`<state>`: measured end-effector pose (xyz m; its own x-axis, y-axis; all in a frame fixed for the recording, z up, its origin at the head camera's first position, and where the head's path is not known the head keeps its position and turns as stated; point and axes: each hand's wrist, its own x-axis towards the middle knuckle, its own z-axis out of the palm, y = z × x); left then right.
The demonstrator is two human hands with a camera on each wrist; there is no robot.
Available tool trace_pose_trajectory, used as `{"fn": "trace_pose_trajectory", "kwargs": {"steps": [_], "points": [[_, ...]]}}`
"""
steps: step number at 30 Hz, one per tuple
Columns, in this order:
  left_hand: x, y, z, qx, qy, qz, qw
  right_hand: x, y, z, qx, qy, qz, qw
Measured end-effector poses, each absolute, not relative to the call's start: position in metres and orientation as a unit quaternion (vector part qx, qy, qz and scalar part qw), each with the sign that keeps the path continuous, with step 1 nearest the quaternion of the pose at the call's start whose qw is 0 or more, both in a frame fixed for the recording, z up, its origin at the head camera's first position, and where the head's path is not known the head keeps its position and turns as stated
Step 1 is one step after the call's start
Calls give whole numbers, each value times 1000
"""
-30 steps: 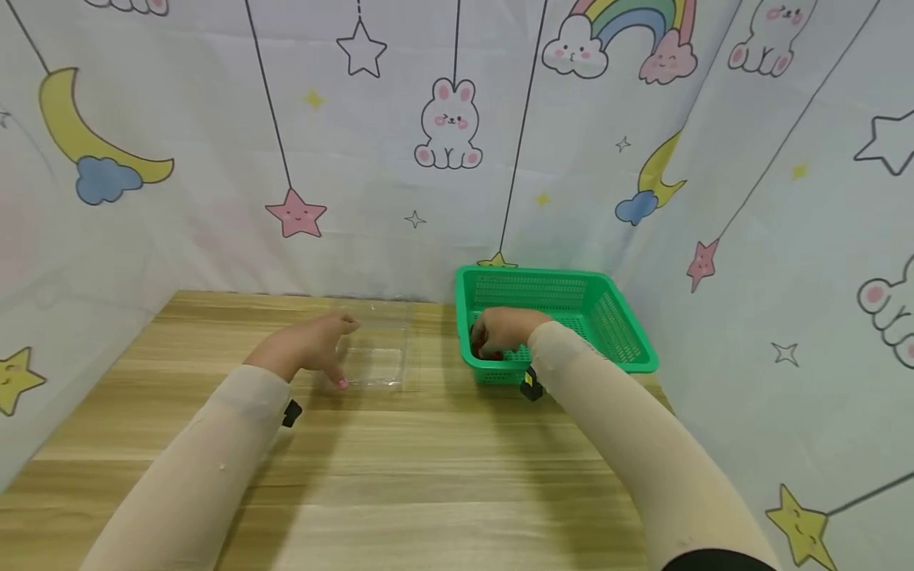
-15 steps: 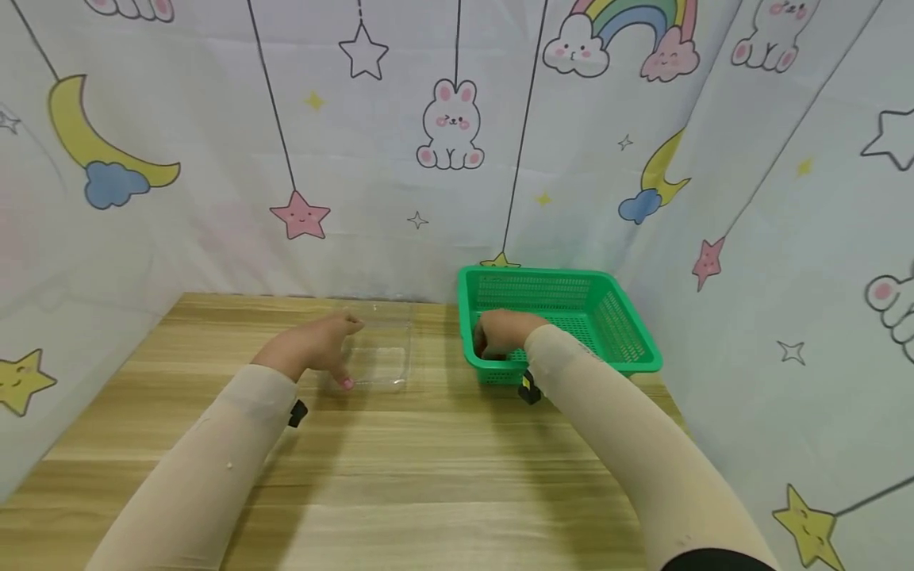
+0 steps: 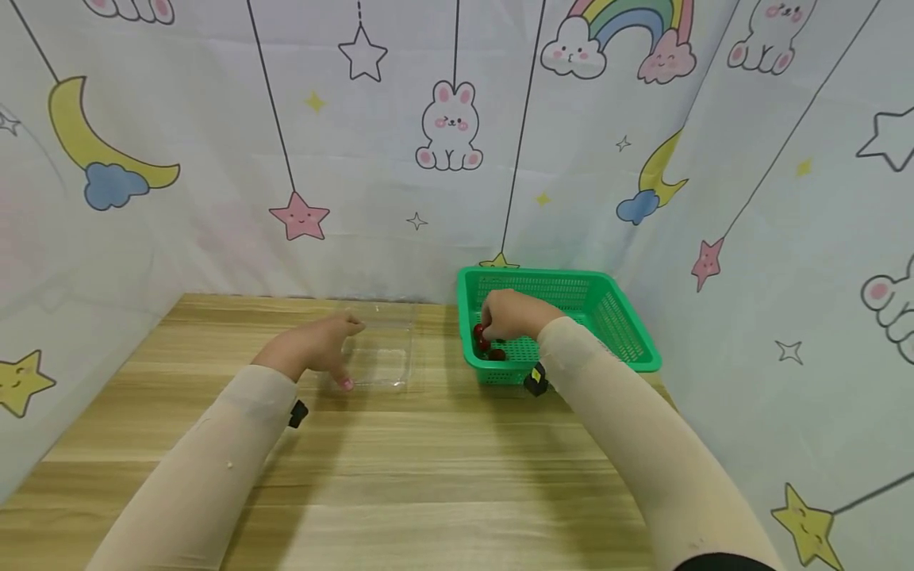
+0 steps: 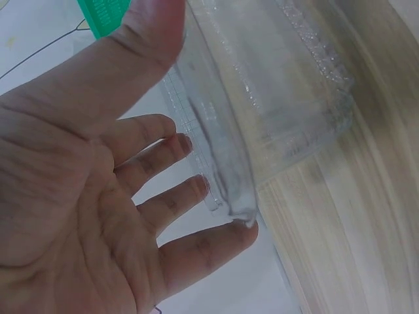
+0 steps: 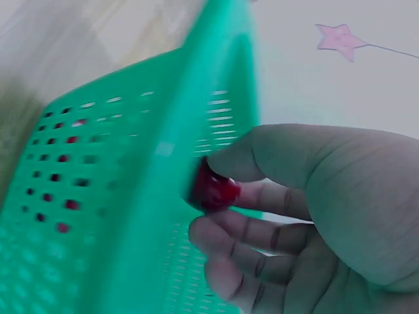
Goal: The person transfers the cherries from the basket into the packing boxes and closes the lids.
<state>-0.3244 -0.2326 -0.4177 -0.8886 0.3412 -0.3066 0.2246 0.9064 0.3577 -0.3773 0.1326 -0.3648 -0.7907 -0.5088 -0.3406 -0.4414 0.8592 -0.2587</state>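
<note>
My right hand (image 3: 517, 313) is over the left part of a green plastic basket (image 3: 631, 329). In the right wrist view, its thumb and fingers pinch a glossy dark red cherry (image 5: 215, 191) close to the basket wall. More cherries (image 3: 496, 354) lie below in the basket's near left corner, partly covered by the hand. A clear plastic box (image 3: 389, 349) stands on the table left of the basket. My left hand (image 3: 310, 346) spreads along the box's left side, its fingertips (image 4: 242, 232) touching the rim and its thumb held apart from the fingers.
Both things stand toward the back of a wooden table (image 3: 407, 476). Behind it hangs a white curtain (image 3: 378, 143) printed with rabbits, stars and moons, which continues down the right side. The basket's front rim is crossed by my right sleeve (image 3: 628, 428).
My right hand has risen from the basket's near left corner, moving slightly right and bringing up a cherry. The cherries beneath now show. My left hand stays at the box.
</note>
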Motion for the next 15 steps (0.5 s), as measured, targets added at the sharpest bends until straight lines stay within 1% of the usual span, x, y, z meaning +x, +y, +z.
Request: {"fn": "trace_pose_trajectory", "kwargs": {"steps": [4, 8, 12, 15], "points": [[-325, -233, -418, 150, 959, 158, 182, -371, 131, -349, -233, 951, -122, 165], [-324, -234, -418, 147, 958, 161, 185, -364, 123, -340, -232, 952, -146, 133], [-323, -233, -418, 146, 957, 167, 185, -351, 105, -335, -244, 950, -165, 103], [-324, -233, -419, 145, 958, 167, 183, -342, 86, -338, -262, 942, -188, 90]]}}
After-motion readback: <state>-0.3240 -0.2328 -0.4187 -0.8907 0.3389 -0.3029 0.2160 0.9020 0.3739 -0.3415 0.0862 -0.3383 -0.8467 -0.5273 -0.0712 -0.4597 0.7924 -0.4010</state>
